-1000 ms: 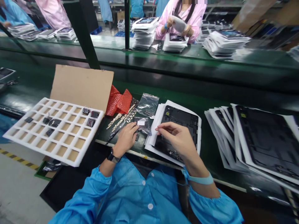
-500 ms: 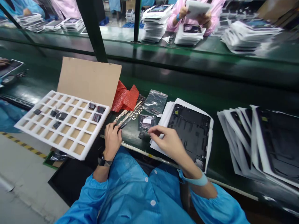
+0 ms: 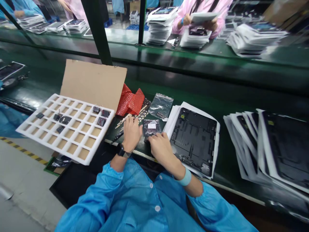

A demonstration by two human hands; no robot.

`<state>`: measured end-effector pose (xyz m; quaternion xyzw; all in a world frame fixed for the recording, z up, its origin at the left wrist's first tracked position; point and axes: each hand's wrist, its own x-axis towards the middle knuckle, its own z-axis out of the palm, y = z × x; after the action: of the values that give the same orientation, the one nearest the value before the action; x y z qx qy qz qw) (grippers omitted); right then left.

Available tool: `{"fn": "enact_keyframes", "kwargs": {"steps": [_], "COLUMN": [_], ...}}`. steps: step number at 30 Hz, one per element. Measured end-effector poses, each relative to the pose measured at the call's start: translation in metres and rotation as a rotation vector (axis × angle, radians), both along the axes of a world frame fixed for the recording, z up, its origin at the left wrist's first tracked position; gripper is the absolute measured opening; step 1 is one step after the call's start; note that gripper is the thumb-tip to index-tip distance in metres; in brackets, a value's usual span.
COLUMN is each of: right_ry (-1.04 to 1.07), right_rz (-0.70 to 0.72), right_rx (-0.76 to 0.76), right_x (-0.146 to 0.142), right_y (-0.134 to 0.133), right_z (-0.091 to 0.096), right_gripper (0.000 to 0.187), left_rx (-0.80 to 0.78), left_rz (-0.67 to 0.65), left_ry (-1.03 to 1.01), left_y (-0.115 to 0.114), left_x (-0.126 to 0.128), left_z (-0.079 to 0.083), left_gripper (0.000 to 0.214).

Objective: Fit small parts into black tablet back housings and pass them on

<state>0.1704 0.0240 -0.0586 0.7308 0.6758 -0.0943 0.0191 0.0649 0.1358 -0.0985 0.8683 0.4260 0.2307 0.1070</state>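
Observation:
My left hand lies palm down over strips of small parts, fingers extended and thumb apart. A slim dark tool, tweezers-like, lies on the bench beside it. Curled at the bench's front edge, my right hand has its fingertips closed together; what they pinch is hidden. A small black piece shows at those fingertips, partly covered. Just beyond is a clear bag of tiny dark parts with a white label. Right of my right hand, a black tablet housing rests on white sheets.
On the left, a white foam tray holds several small black modules, with a cardboard flap behind. Red bubble wrap and an empty-looking clear bag lie beyond my hands. More housings stand right. A co-worker sits opposite.
My left hand has moved right, onto the strips, uncovering the slim dark tool. My right hand has come down and left to the small black piece. The two hands are closer together.

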Motion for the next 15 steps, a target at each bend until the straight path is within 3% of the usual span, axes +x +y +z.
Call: {"fn": "enact_keyframes", "kwargs": {"steps": [5,11,15], "right_ry": [0.041,0.35,0.347], "right_rz": [-0.052,-0.179,-0.228], "right_rx": [0.01,0.153,0.217], "right_x": [0.001,0.001,-0.008], "right_y": [-0.003,-0.014,-0.017], "right_z": [0.005,0.003,-0.006], "right_gripper": [0.023,0.023,0.022], "left_rx": [-0.021,0.078,0.139], "left_rz": [0.037,0.016,-0.04], "left_ry": [0.138,0.184,0.175], "left_y": [0.014,0.023,0.032], "left_x": [0.029,0.014,0.004], "left_z": [-0.003,-0.008,-0.005], "left_gripper": [0.015,0.017,0.028]}}
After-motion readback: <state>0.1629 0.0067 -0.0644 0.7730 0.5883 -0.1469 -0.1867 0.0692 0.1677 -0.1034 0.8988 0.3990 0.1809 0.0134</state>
